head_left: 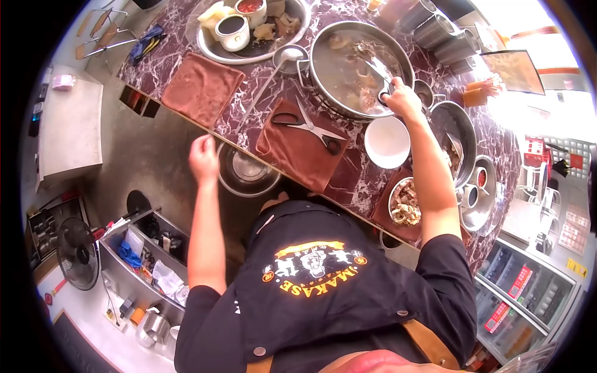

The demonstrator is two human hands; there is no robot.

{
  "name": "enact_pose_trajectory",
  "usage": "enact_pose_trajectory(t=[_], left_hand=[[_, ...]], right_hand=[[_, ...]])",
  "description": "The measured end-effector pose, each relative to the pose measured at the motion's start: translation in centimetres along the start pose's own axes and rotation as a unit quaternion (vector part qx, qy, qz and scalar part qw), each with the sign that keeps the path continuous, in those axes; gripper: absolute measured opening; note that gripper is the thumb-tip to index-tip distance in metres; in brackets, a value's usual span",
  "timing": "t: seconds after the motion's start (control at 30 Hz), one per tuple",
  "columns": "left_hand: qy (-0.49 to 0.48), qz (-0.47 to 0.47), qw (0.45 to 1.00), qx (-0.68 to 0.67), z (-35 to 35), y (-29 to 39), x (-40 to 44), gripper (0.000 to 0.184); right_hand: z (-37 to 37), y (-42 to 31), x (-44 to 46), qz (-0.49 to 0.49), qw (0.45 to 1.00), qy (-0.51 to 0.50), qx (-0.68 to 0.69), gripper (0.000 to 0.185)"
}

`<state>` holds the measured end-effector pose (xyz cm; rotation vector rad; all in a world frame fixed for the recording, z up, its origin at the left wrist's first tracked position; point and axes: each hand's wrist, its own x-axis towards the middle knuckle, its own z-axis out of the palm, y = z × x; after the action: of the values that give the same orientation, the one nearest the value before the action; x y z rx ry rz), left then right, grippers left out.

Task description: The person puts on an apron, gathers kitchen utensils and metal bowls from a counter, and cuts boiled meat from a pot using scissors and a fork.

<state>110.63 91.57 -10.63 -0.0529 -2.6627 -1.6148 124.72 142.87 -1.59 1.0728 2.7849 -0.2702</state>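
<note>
My right hand [403, 99] reaches over the large steel pot [316, 81] at the table's far side, closed on scissors [378, 68] with dark handles. Their blades point down into the cloudy broth, where pale pieces of food lie. Beside the table's front edge, my left hand [204, 156] is a loose fist, with nothing showing in it. A second pair of scissors [309, 127] rests spread on a brown towel [292, 158]. The white bowl [387, 143] sits just below my right hand, by the pot. A bowl of cut meat [405, 208] stands near my right forearm.
Another brown towel [202, 90] lies on the left, with a long-handled ladle [268, 87] to its right. An oval tray [298, 34] holds sauce cups and food. Steel cups [438, 31] stand at the back right. Under the table edge sits a round steel vessel [249, 177].
</note>
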Motion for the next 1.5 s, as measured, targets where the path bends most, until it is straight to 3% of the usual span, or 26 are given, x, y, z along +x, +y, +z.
enact_pose_trajectory(t=[0.07, 0.1, 0.13, 0.17, 0.3, 0.33, 0.37, 0.43, 0.47, 0.53, 0.57, 0.63, 0.7, 0.77, 0.8, 0.93, 1.23, 1.5], left_hand=[[-0.097, 0.003, 0.994, -0.040, 4.6, 6.1, 0.6, 0.018], [-0.147, 0.026, 0.989, 0.010, 7.1, 9.4, 1.0, 0.019], [-0.148, 0.112, 0.982, -0.032, 10.4, 11.8, 1.2, 0.022], [-0.178, 0.134, 0.975, -0.011, 13.5, 14.7, 1.9, 0.023], [-0.246, 0.281, 0.900, 0.224, 25.5, 25.0, 4.9, 0.027], [-0.271, 0.267, 0.873, 0.306, 29.2, 26.5, 5.7, 0.026], [-0.338, 0.164, 0.843, 0.385, 30.5, 30.2, 5.1, 0.028], [-0.374, 0.135, 0.831, 0.389, 33.2, 32.3, 3.8, 0.032], [-0.379, 0.119, 0.836, 0.378, 34.7, 31.1, 3.7, 0.034], [-0.318, 0.044, 0.905, 0.279, 38.1, 26.3, 3.2, 0.028], [-0.277, 0.007, 0.945, 0.176, 38.4, 24.1, 2.5, 0.023], [-0.256, 0.011, 0.966, 0.031, 38.1, 21.3, 1.3, 0.019], [-0.269, -0.016, 0.963, -0.031, 37.2, 20.5, 0.2, 0.018], [-0.302, -0.089, 0.930, -0.188, 36.2, 20.7, -0.4, 0.016], [-0.309, -0.080, 0.912, -0.258, 36.8, 19.7, -0.3, 0.017], [-0.274, -0.099, 0.891, -0.348, 34.6, 21.2, -0.7, 0.017], [-0.264, -0.154, 0.888, -0.343, 29.0, 26.7, 0.4, 0.014], [-0.253, -0.160, 0.882, -0.364, 26.1, 25.0, 0.9, 0.014]], right_hand=[[0.5, 0.5, 0.6, -0.038, 0.999, -0.003, 0.040, 0.055], [0.4, 0.8, -0.4, -0.044, 0.998, 0.009, 0.040, 0.052], [0.4, 1.3, -1.3, -0.049, 0.998, 0.021, 0.040, 0.050], [1.0, 1.9, -1.8, -0.045, 0.998, 0.025, 0.044, 0.050], [1.1, 2.6, -3.2, -0.049, 0.997, 0.024, 0.060, 0.052], [1.6, 3.0, -3.2, -0.057, 0.996, 0.034, 0.065, 0.052], [1.5, 3.2, -3.4, -0.059, 0.995, 0.031, 0.071, 0.052], [1.5, 3.4, -3.6, -0.063, 0.994, 0.033, 0.078, 0.052], [1.8, 3.4, -3.6, -0.087, 0.992, 0.033, 0.090, 0.052], [2.3, 4.6, -3.9, -0.064, 0.990, 0.029, 0.122, 0.054], [2.0, 5.1, -4.2, -0.063, 0.989, 0.021, 0.133, 0.054], [1.2, 6.4, -4.8, -0.067, 0.986, 0.019, 0.149, 0.057], [1.3, 7.7, -5.4, -0.092, 0.981, 0.036, 0.166, 0.060], [0.9, 8.7, -6.2, -0.099, 0.979, 0.041, 0.171, 0.061], [0.2, 9.1, -6.9, -0.105, 0.977, 0.036, 0.181, 0.060], [-1.5, 12.0, -8.9, -0.107, 0.960, 0.004, 0.259, 0.058], [-2.9, 15.2, -10.3, -0.067, 0.946, 0.037, 0.316, 0.055], [-1.4, 13.3, -11.0, -0.049, 0.944, -0.019, 0.327, 0.055]])
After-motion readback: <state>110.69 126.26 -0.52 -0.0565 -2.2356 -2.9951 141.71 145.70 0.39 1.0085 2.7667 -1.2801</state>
